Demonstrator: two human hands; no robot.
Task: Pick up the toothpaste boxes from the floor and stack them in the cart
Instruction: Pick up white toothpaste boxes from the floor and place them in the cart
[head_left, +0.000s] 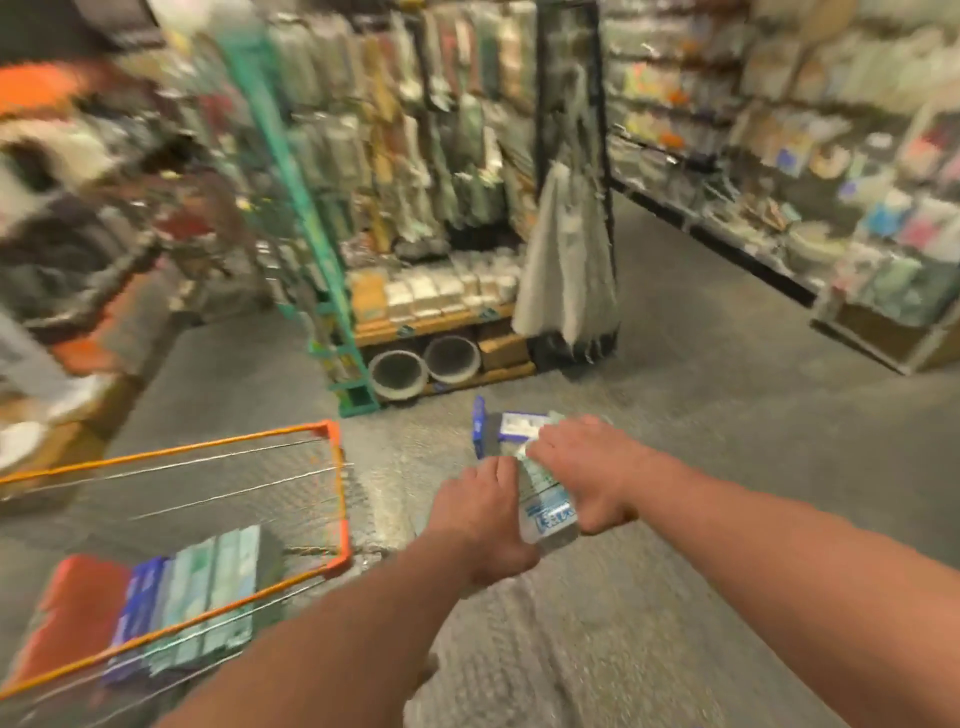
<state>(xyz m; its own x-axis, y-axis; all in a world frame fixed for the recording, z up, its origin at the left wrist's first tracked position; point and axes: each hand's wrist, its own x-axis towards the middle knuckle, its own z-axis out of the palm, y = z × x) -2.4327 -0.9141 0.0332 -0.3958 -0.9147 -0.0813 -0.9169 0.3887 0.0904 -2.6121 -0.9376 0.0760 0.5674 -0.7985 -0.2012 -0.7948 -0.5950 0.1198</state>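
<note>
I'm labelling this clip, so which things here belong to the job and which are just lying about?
Job: left hand, right hand, the toothpaste boxes they grip, orange-rimmed cart, stacked boxes inside it.
Just there: shelves of packets, two round tubs beneath, white hanging bag.

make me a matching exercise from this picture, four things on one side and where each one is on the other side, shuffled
Things
1 cart
2 bundle of toothpaste boxes
3 two round tubs
4 white bag

Places
a hanging on the dark rack
b held between the left hand and the right hand
c under the bottom shelf
d left of the hands, with stacked boxes inside

Pairs: 1-d, 2-b, 3-c, 4-a
</note>
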